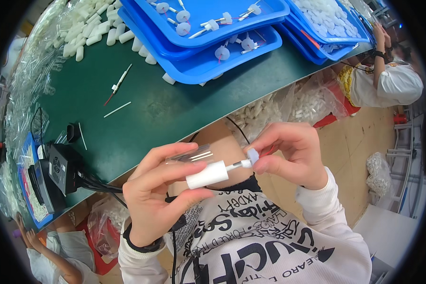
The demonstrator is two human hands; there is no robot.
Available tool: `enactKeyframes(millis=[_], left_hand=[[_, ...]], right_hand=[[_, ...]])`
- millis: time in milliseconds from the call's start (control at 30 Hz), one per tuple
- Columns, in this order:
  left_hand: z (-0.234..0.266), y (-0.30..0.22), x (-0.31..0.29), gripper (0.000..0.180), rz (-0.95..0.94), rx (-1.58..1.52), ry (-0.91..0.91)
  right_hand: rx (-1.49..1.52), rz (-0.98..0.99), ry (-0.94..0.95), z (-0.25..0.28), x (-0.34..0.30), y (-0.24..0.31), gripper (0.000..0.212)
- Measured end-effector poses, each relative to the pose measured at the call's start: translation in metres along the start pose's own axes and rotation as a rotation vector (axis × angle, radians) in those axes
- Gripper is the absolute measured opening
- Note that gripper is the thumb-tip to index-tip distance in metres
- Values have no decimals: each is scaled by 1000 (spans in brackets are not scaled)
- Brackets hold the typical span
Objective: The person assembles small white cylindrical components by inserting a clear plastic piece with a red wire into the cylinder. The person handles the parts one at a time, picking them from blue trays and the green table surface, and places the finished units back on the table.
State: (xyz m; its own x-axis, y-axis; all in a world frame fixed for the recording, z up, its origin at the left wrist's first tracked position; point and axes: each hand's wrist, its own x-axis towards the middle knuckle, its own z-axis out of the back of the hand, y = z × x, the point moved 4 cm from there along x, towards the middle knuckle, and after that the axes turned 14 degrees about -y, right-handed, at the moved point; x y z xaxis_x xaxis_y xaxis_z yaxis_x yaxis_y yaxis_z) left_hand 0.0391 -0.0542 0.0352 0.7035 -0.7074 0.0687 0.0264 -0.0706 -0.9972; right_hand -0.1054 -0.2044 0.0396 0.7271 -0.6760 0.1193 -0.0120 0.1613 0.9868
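Between the thumb and fingers of my left hand is a short white cylinder, soft-looking and matte. A clear plastic tube lies behind it, also in the fingers of that hand. My right hand pinches a whitish round cap with a red wire behind it. From the cap a thin rod runs left, its tip meeting the end of the white cylinder; how far it goes in is hidden. Both hands are over my lap, off the table edge.
Stacked blue trays hold similar caps with rods. Another blue tray holds many white discs. White cylinders and clear tubes pile up at the far left. A black device with cables stands on the green table. Co-workers sit at both sides.
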Motion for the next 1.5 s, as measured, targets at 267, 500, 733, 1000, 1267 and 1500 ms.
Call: enactKeyframes(millis=[267,500,733,1000,1267,1500], left_hand=[[-1,2,1,33,-139,76,129],[-2,1,0,32,-210,91,86],[-5,9,-4,30,-133,52,62],[-8,14,-7,31,-229,114,96],[0,29,-9,11,172,-340,-10],[-11,31,-17,13,134,-314,-3]], right_hand=[[-10,70,128,-11,-4,-1,14],[112,-40,33,-14,-5,-2,19],[110,72,37,-15,-8,-3,32],[62,108,25,-22,-13,-9,29],[62,93,-151,4,-15,0,23],[-59,280,-124,-3,-6,6,17]])
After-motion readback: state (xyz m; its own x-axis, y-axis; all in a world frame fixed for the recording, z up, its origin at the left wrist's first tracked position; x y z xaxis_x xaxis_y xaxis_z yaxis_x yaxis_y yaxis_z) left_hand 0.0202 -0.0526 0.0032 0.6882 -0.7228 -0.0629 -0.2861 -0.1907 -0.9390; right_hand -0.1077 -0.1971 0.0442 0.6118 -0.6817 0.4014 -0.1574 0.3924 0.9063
